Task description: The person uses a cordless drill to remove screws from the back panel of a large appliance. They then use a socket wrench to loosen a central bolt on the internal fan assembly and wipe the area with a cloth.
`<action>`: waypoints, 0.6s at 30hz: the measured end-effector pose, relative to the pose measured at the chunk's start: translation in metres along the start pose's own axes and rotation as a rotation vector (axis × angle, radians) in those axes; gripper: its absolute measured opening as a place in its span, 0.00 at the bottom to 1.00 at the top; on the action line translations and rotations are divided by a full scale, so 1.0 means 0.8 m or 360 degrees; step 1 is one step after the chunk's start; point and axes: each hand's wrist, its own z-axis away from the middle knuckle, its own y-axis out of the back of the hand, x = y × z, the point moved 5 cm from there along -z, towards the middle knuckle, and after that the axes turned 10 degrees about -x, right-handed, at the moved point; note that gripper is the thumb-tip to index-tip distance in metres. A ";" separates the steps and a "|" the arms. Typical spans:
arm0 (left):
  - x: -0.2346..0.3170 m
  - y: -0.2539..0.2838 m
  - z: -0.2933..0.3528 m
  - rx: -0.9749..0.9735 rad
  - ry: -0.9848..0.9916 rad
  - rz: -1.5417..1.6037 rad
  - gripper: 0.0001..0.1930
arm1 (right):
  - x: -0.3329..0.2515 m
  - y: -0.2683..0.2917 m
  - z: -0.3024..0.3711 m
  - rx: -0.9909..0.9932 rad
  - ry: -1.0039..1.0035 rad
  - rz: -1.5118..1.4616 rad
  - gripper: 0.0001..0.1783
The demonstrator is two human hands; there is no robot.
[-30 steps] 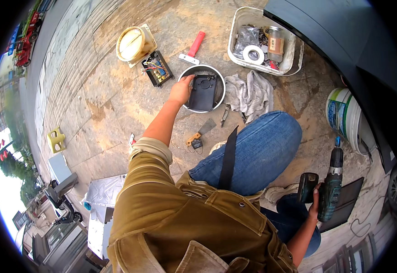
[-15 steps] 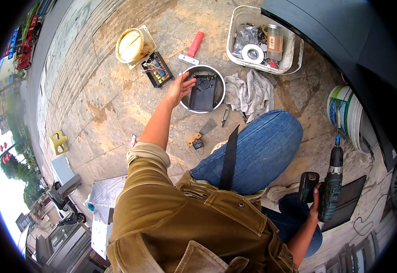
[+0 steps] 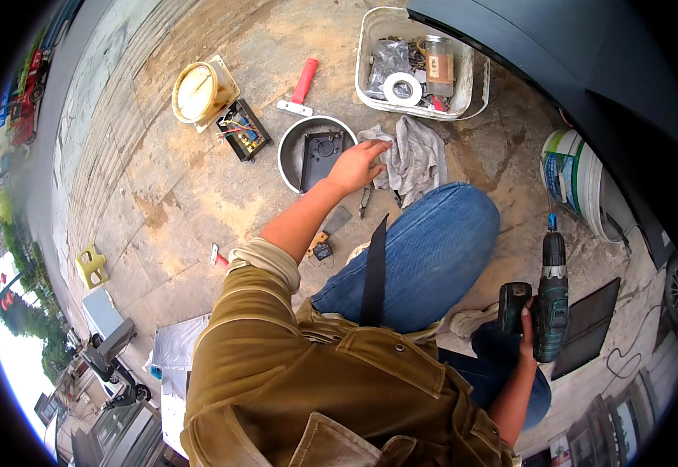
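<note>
Left hand (image 3: pixel 357 165) is hanging by rag (image 3: pixel 420 159), can't tell if gripping | right hand (image 3: pixel 527 335) is holding drill (image 3: pixel 553 311) | rag is lying beside pan (image 3: pixel 290 156) | keeping drill pointing away seems safest

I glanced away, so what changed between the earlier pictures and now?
The left hand moved right, from the left side of the round pan to the grey rag; contact is unclear. The right hand still holds the cordless drill; the black tray remains in the pan.
</note>
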 end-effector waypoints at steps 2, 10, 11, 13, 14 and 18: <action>0.021 -0.043 -0.024 -0.0092 -0.0134 -0.0270 0.30 | 0.012 -0.003 0.002 -0.0023 0.0010 0.0309 0.12; -0.028 -0.132 -0.098 -0.0086 -0.0062 -0.0623 0.24 | -0.024 0.022 -0.003 -0.0076 -0.0008 0.0038 0.13; -0.019 -0.121 -0.106 -0.0199 0.0074 -0.0560 0.24 | -0.052 0.038 -0.006 -0.0005 0.0197 0.0303 0.12; -0.010 -0.099 -0.115 -0.0074 0.0027 -0.0552 0.22 | -0.023 0.044 0.009 0.0069 0.0162 0.0101 0.13; -0.010 -0.088 -0.116 -0.0043 0.0046 -0.0592 0.20 | -0.011 0.048 0.013 0.0036 0.0092 0.0011 0.13; -0.010 -0.040 -0.106 -0.0019 0.0200 -0.0695 0.12 | 0.012 0.083 0.020 -0.0308 0.0062 -0.0313 0.14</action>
